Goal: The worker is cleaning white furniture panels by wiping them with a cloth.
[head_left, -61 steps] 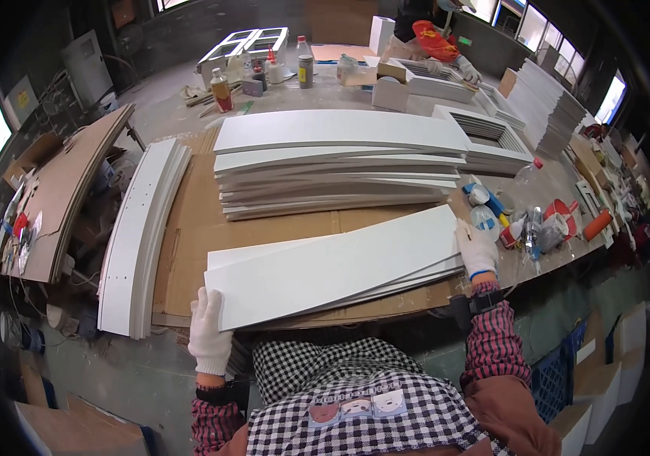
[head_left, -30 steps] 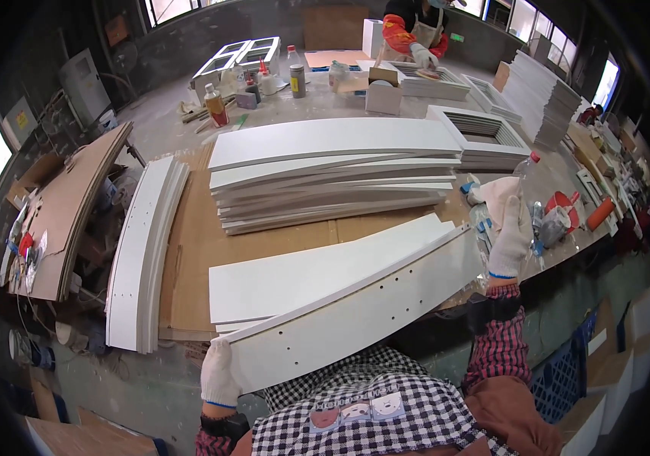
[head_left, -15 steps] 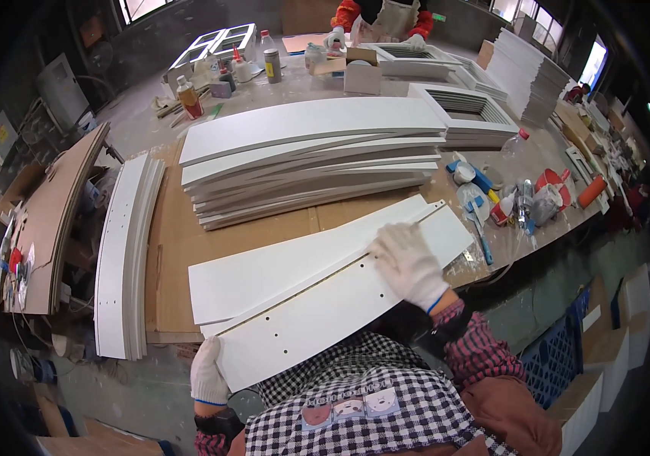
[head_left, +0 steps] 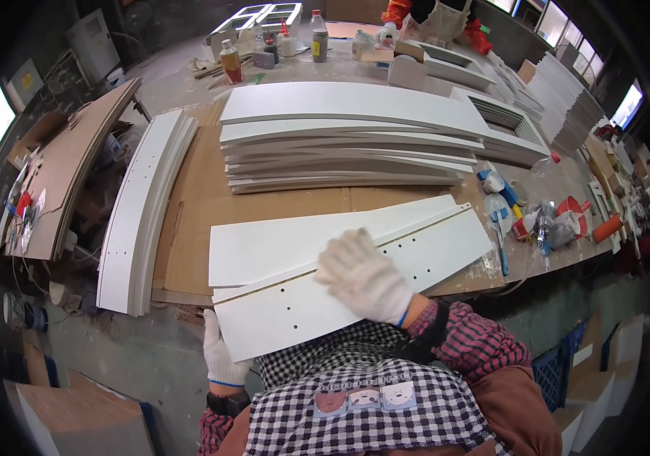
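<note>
A white panel [head_left: 447, 247] with drilled holes and a narrow brownish groove along its far side lies slanted before me. My left hand [head_left: 222, 353], in a white knit glove, is closed on the panel's left end, with some fingers hidden beneath it. My right hand [head_left: 367, 277], gloved the same way, lies flat across the middle of the panel, its fingers reaching over the groove; they are slightly blurred. Directly behind sits another plain white panel [head_left: 287, 243], partly overlapped by the grooved one.
Beyond lies a stack of white boards [head_left: 355, 102]; another stack [head_left: 131, 216] stands at the left on cardboard [head_left: 188, 228]. Tools and a red cup [head_left: 570, 215] lie at the right. Bottles [head_left: 319, 45] and louvred frames [head_left: 500, 121] sit farther back, near a co-worker [head_left: 439, 23].
My right hand has slid left along the groove, from near the panel's right end to its middle. My left hand stays at the left end. The whole view has shifted slightly.
</note>
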Demonstrator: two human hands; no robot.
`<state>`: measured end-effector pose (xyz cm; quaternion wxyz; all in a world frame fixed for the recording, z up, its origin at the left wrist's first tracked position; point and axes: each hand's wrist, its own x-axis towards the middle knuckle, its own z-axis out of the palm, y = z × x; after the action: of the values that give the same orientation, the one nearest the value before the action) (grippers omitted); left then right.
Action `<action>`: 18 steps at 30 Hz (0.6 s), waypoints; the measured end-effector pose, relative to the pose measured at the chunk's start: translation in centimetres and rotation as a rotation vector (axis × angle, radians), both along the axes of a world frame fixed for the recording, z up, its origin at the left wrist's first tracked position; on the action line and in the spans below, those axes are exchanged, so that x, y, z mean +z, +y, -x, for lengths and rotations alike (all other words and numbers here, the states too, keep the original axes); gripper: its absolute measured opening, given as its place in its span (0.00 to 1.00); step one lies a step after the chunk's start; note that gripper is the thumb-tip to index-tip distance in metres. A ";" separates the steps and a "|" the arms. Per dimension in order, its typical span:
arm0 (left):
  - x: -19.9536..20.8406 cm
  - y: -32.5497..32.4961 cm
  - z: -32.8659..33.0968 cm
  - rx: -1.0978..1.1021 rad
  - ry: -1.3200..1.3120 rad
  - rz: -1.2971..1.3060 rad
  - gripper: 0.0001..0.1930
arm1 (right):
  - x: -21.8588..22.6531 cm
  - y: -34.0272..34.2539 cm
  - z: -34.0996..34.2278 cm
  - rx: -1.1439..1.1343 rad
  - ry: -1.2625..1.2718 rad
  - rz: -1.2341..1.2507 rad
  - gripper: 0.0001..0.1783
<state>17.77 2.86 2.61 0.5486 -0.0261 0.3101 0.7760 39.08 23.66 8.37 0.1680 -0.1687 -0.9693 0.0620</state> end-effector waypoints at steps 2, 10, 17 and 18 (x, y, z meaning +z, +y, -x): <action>0.0 0.4 -0.1 0.048 -0.052 -0.008 0.33 | -1.7 -3.0 3.5 0.299 0.203 -0.021 0.18; -1.6 0.5 0.1 0.037 -0.148 -0.171 0.41 | -0.8 -2.5 9.4 0.350 0.341 0.825 0.12; -0.6 0.1 0.5 -0.024 -0.138 -0.103 0.45 | 1.4 -8.9 10.7 0.902 0.127 0.552 0.12; -0.1 0.4 0.3 -0.023 -0.161 -0.160 0.45 | 0.4 -8.6 10.1 1.000 -0.008 0.840 0.14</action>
<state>17.51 3.26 2.51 0.5810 -0.0408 0.2022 0.7874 28.93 15.01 8.75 0.0350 0.2510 -0.8249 0.5053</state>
